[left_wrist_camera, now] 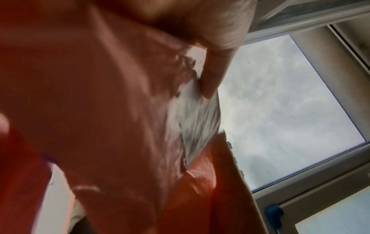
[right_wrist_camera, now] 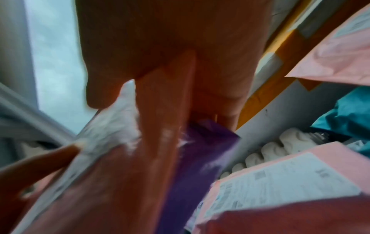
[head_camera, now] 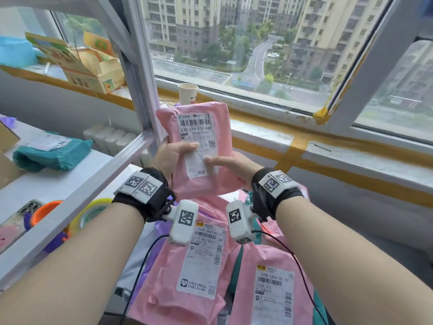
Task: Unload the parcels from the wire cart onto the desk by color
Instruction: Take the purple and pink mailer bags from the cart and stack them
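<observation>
Pink mailer point(head_camera: 198, 146) gripped in our left hand point(head_camera: 169, 158) and right hand point(head_camera: 230, 164); we should keep both thumbs clamped while carrying it to the desk point(head_camera: 54, 181).

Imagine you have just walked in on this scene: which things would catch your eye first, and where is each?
First, the pink parcel held upright in mid-view, gripped by the left hand and right hand with thumbs on its white label. Below it lie more pink parcels. To the left, a teal parcel rests on the white desk.
</observation>
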`<action>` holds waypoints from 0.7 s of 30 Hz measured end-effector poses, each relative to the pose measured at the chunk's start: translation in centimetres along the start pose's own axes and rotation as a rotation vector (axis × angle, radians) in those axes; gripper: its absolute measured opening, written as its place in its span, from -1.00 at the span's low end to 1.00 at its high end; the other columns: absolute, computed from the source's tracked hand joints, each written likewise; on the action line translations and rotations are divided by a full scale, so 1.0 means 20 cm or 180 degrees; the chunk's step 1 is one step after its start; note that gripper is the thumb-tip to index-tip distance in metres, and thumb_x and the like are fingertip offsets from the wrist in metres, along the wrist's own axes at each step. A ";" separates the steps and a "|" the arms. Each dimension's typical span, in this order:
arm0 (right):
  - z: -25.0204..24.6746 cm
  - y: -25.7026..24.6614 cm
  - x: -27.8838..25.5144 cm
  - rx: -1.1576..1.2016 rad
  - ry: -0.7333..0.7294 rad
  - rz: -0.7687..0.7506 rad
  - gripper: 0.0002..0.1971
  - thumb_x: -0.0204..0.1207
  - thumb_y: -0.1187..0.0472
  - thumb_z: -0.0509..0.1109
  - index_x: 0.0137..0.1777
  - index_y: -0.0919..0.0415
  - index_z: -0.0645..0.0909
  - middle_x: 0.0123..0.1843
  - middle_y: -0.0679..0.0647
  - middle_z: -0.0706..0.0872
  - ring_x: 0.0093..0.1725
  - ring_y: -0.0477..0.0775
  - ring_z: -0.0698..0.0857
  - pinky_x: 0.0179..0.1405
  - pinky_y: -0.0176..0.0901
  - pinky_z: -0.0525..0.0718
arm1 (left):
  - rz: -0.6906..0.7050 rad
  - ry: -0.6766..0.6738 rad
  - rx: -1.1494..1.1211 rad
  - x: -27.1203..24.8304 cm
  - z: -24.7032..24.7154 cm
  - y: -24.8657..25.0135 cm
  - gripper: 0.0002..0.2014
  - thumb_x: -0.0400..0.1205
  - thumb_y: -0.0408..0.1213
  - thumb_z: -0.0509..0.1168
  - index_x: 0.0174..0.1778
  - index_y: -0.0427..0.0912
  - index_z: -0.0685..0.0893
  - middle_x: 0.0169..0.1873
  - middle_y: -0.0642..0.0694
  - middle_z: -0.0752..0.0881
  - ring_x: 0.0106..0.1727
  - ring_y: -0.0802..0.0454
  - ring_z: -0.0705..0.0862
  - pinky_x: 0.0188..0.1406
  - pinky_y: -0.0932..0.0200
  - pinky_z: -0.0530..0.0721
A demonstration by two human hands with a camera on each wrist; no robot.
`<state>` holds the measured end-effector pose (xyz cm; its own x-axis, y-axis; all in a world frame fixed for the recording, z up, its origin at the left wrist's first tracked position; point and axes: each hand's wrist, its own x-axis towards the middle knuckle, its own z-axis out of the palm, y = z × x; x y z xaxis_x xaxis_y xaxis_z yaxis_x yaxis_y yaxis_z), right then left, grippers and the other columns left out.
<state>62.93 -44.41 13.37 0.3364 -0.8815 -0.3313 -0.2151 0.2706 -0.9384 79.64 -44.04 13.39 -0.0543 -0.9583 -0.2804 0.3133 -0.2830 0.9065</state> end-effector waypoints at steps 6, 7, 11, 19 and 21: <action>-0.18 -0.02 -0.01 -0.0474 0.0792 -0.0329 -0.59 0.39 0.50 0.46 0.22 0.20 0.61 0.05 0.10 0.73 0.04 0.11 0.70 0.06 -0.04 0.71 | 0.0265 0.0285 0.0554 0.03 0.00 -0.05 -0.43 0.50 -0.33 0.44 0.40 -0.30 0.40 0.18 -0.18 0.67 0.06 -0.02 0.72 0.04 0.06 0.75; -0.21 -0.03 -0.01 -0.0769 0.0818 -0.0391 -0.59 0.39 0.53 0.43 0.20 0.18 0.62 0.02 0.09 0.71 0.01 0.08 0.68 0.02 -0.12 0.68 | 0.0283 0.0378 0.0623 0.04 -0.03 -0.06 -0.30 0.46 -0.21 0.49 0.46 -0.25 0.33 0.29 -0.19 0.60 0.20 -0.04 0.66 0.20 -0.06 0.68; -0.26 -0.04 0.05 -0.2087 0.0508 -0.0042 -0.52 0.34 0.48 0.35 0.02 -0.17 0.67 -0.04 0.06 0.77 -0.02 0.07 0.72 0.00 -0.07 0.72 | 0.0486 0.0770 0.1148 0.04 -0.14 -0.07 0.08 0.26 0.08 0.57 0.62 -0.06 0.12 0.50 -0.22 0.37 0.46 -0.09 0.44 0.45 -0.18 0.45; -0.10 0.06 0.17 -0.2937 -0.0253 0.0674 -0.61 0.47 0.21 0.37 0.30 -0.08 0.60 0.14 0.05 0.74 0.14 0.11 0.70 0.08 -0.12 0.65 | 0.0178 0.0272 0.2164 0.09 -0.19 -0.22 -0.21 0.44 -0.06 0.49 0.57 -0.10 0.31 0.51 -0.20 0.40 0.49 -0.04 0.42 0.35 0.19 0.38; -0.09 0.10 0.20 -0.3056 -0.0212 0.0670 -0.56 0.53 0.00 0.38 0.41 -0.02 0.51 0.26 0.02 0.67 0.23 0.07 0.63 0.12 -0.20 0.50 | 0.0089 0.0171 0.2547 0.11 -0.18 -0.25 -0.22 0.50 -0.04 0.44 0.59 -0.10 0.25 0.50 -0.15 0.41 0.41 0.03 0.46 0.25 0.23 0.39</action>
<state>62.20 -48.06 10.36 0.2505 -0.8197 -0.5151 -0.9198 -0.0356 -0.3907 81.35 -44.59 7.04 -0.0044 -0.9681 -0.2506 -0.4620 -0.2203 0.8591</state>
